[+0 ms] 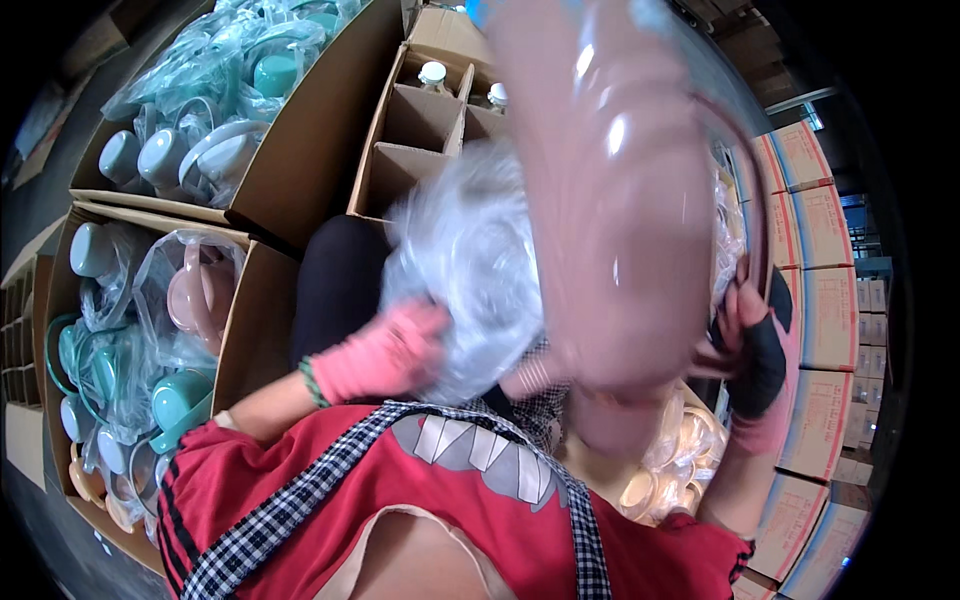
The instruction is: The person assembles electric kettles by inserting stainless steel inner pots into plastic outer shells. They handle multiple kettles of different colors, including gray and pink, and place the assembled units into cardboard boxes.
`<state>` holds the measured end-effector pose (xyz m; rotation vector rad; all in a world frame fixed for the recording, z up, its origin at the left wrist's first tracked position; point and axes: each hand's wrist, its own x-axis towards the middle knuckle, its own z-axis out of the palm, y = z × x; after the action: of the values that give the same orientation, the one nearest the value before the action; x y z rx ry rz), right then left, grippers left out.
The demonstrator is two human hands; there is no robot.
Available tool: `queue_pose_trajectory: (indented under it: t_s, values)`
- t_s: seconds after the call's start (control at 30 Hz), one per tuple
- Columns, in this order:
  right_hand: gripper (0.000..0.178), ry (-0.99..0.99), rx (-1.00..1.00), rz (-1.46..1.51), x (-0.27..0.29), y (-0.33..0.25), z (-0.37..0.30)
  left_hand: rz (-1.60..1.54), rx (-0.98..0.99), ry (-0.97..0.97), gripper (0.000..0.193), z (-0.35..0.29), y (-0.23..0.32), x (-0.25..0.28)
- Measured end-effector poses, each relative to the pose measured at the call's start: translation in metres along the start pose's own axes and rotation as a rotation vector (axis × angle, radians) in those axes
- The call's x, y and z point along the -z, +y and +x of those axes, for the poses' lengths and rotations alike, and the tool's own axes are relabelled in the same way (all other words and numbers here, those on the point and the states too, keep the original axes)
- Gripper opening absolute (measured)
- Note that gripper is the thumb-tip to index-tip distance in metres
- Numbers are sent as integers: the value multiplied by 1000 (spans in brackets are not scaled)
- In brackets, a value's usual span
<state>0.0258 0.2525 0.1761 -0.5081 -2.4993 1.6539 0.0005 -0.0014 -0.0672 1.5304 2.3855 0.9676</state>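
While the right hand (757,345) grips the mauve jug (620,220) by its handle (752,165), the pink-gloved left hand (385,350) clutches a blurred plastic bag (470,290); holding the jug steady should prevent snags.

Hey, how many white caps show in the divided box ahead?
2: one white cap at the upper left of the divided box, another cap to its right. The pink jug may hide more.

Behind left fingers (428,322) sit a pink fabric glove (372,362), green bracelet (313,383); behind right fingers (745,305), a black-and-pink glove (760,370); farther back, black-and-white checked straps (280,514), red shirt (268,460).
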Motion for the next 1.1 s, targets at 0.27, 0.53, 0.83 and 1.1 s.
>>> queue_pose_trajectory:
  t_s: [0.27, 0.53, 0.83, 1.1]
  values:
    - [62, -480, 23, 170, -76, 151, 10, -678, 456, -359, 26, -22, 18, -22]
    - [19, -677, -329, 251, -101, 217, -56, -422, 693, -55, 35, -32, 42, 20]
    - [40, -914, 71, -54, -134, 225, -24, -261, 462, -128, 37, 19, 31, 33]
    - [47, -126, 184, 369, -94, 160, 80, -597, 504, 764, 40, 116, -57, 80]
